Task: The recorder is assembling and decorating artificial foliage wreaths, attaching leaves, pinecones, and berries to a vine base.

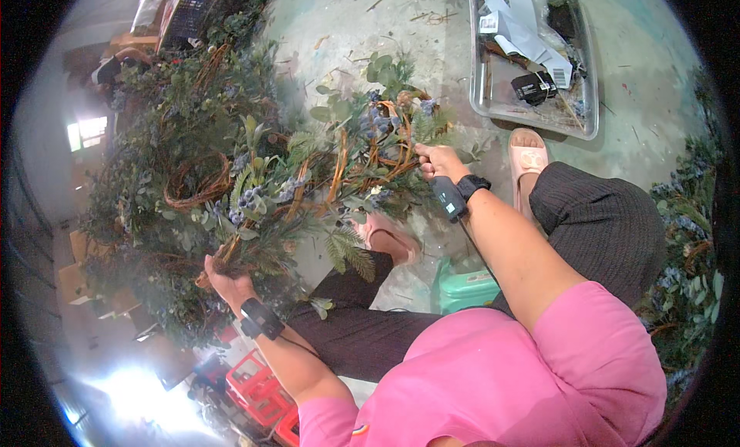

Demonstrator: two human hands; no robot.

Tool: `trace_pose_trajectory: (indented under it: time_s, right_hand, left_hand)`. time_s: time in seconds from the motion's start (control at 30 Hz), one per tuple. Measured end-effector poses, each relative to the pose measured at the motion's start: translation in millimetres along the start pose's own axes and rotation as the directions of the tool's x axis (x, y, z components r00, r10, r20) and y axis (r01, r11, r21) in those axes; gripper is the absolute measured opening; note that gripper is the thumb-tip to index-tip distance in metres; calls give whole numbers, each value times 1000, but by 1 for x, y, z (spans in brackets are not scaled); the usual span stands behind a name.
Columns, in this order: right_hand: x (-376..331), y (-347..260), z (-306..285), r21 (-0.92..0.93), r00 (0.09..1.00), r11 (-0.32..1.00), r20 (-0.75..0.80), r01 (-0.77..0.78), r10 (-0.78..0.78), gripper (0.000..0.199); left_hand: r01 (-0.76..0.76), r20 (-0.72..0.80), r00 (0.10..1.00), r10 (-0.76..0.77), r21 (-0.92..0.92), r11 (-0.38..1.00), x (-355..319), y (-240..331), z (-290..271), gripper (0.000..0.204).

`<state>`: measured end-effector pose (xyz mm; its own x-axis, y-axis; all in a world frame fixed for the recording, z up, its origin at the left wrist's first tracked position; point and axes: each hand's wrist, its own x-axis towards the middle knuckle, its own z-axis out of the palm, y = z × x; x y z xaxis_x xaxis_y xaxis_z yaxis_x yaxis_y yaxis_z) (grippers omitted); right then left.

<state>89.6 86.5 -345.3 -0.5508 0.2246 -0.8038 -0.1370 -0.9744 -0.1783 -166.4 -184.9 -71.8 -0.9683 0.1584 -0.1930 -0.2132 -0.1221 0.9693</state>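
Observation:
A leafy garland [335,166] of green sprigs, blue berries and bent brown vines stretches between my two hands. At its lower left end my left hand [226,281] is closed around the gathered brown stems. My right hand [441,162] pinches the vine at the upper right end, beside a cluster of blue berries [379,119]. Each wrist carries a black strapped device. Behind the garland, on the left, lies a large heap of similar greenery [154,154], with a coiled brown vine ring [198,193] showing in it. Where garland and heap meet is hard to tell.
A clear plastic bin [532,123] with papers and a black label stands at the upper right. More greenery [686,254] lies along the right edge. A green plastic stool [466,287] is near my legs, red crates [258,389] are at lower left, and scraps litter the floor.

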Motion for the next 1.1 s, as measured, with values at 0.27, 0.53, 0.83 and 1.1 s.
trace_pose_trajectory:
  time_s: [0.27, 0.53, 0.83, 1.1]
  right_hand:
    - [15, -41, -43, -365, 961, 919, 271, 147, -47, 11]
    - [73, -52, -89, -412, 808, 708, 143, 574, -571, 34]
    - [20, -60, -53, -151, 985, 985, 163, 80, -55, 71]
    - [70, -26, -93, -87, 958, 993, 283, 78, -50, 41]
  left_hand:
    - [9, -27, 1000, -8, 31, 999, -4, 0, 0, 31]
    - [-2, -155, 988, -6, -46, 999, -20, 1, 20, 37]
    - [-200, -75, 978, 192, -106, 974, -12, 16, -39, 39]
    - [-272, 498, 791, 355, -233, 934, -42, 29, -51, 62]
